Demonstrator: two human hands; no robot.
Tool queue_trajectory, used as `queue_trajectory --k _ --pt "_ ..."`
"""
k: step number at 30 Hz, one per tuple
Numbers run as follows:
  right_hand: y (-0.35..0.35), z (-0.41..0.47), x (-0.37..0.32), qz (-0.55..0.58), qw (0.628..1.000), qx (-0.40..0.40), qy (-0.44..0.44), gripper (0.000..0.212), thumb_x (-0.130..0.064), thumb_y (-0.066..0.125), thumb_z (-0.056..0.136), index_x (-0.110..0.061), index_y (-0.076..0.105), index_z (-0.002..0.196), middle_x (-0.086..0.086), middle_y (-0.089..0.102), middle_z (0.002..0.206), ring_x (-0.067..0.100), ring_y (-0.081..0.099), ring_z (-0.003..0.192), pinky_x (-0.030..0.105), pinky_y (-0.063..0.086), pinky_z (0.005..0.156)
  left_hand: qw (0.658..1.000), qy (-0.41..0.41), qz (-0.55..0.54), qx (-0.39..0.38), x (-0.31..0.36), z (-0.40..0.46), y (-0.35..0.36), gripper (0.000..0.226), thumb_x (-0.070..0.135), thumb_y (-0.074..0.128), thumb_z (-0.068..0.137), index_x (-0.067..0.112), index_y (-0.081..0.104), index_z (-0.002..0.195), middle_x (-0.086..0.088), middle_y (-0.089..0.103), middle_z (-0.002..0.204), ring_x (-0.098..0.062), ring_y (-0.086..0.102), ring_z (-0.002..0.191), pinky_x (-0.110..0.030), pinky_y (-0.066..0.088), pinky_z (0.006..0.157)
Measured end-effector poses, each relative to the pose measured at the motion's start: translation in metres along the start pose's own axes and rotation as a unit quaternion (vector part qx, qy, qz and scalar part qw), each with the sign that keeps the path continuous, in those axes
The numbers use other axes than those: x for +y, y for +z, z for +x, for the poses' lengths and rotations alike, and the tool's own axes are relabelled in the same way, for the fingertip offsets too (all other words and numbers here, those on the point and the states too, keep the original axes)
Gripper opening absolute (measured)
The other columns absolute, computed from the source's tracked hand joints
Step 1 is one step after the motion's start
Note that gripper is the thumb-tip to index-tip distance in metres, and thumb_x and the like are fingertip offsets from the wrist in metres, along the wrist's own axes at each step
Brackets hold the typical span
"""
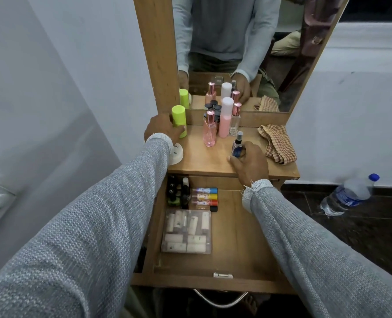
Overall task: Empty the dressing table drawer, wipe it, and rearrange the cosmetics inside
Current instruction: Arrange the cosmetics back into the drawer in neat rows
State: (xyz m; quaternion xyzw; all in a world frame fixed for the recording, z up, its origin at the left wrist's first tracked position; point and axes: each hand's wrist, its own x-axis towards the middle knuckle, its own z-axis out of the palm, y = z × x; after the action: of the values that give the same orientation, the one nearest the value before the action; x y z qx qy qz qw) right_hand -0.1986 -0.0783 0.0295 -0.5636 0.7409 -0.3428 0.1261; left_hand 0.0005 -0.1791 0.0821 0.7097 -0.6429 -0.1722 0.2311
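White walls flank your wooden dressing table (201, 161) and its mirror (236, 42); a checked cloth (278, 143) lies on top. Your left hand (161, 129) grips the green bottle (179, 121), your right hand (250, 162) pinches the small blue spray bottle (238, 146). Lift both straight up, clear of the pink bottles (215, 127), then set them into the open drawer (243, 226) beside the clear case (187, 231).

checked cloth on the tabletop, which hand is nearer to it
Right. The right hand grips a small blue bottle just left of the checked cloth; the left hand holds the green bottle across the tabletop.
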Motion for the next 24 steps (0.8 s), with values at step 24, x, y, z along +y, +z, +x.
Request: queue_trajectory --k 24 --pt "-0.004 -0.003 -0.004 -0.009 1.000 -0.004 0.005 0.028 -0.024 0.070 0.084 -0.015 0.059 0.108 -0.001 0.052 0.098 0.013 0.050 0.084 0.024 0.036 0.073 0.990 -0.010 -0.135 0.050 0.006 -0.029 0.021 0.058 0.037 0.071 0.079 0.021 0.038 0.125 -0.006 0.063 0.115 -0.030 0.060 0.102 -0.041 0.050 0.086"
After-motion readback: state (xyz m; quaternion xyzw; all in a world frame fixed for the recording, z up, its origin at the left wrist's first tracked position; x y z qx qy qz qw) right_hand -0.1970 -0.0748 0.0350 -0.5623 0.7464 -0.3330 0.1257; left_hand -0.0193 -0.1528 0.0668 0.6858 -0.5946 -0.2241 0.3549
